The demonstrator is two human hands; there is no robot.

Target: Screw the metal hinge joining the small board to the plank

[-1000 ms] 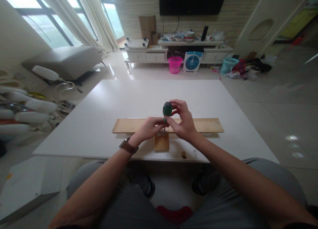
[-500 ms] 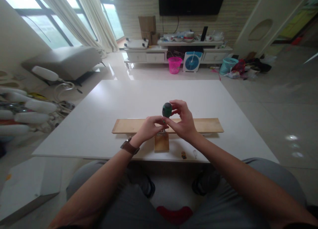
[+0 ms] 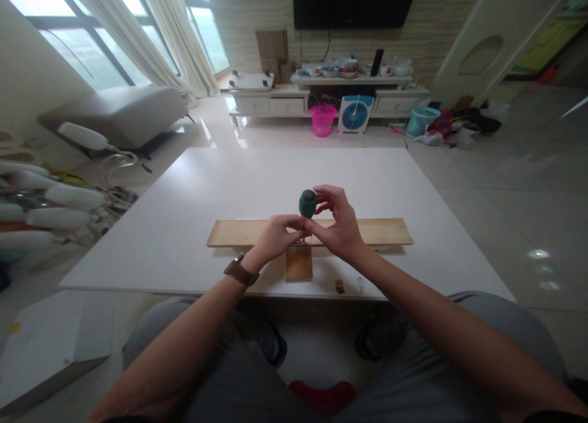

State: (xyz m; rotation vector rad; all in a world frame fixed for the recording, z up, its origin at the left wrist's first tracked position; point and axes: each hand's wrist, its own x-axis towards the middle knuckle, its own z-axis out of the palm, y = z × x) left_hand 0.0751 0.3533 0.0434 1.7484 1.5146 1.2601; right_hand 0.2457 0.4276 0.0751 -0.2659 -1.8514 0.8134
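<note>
- Sm. wood block (image 3: 299, 265) sits near desk (image 3: 252, 178) edge, metal pc. (image 3: 299, 248) at far end.
- L hand (image 3: 278, 234): fingers narrow under green screwdriver (image 3: 307, 204), prob. steadying it; can't tell if gripping.
- R hand (image 3: 339, 222): fingers round its handle, approx. upright over metal pc., prob. for alignment.
- Long plank (image 3: 386, 232) lies crosswise beneath hands.

The left forearm (image 3: 193, 325) and right forearm (image 3: 436, 310) converge forward. The left hand (image 3: 275, 236) and right hand (image 3: 340, 227) nearly meet, fingers curled.
</note>
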